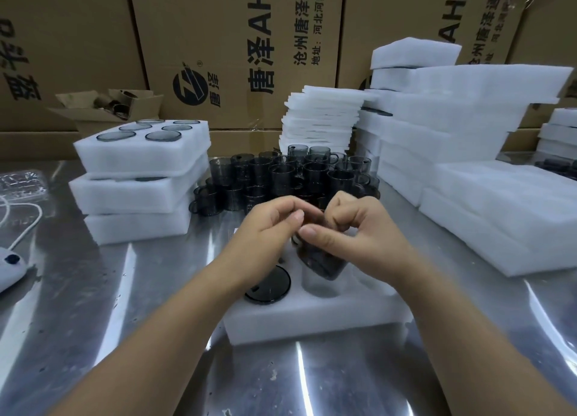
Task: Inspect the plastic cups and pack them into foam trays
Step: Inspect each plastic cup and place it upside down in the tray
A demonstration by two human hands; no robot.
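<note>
Over the shiny steel table (109,290), hemmed by printed cardboard cartons (237,40) and stacked white foam (452,119), my left hand (271,225) and right hand (359,228) both clutch a smoky plastic cup (324,262) just above the foam tray (312,315).

Left hand (271,225): bare forearm entering from lower left; fingers curled, thumb and fingertips pinching the upper edge of a dark cup (323,261).
Right hand (362,228): bare forearm entering from lower right; fingers curled over the same cup, thumb across its side.
Thumbs close together.
</note>
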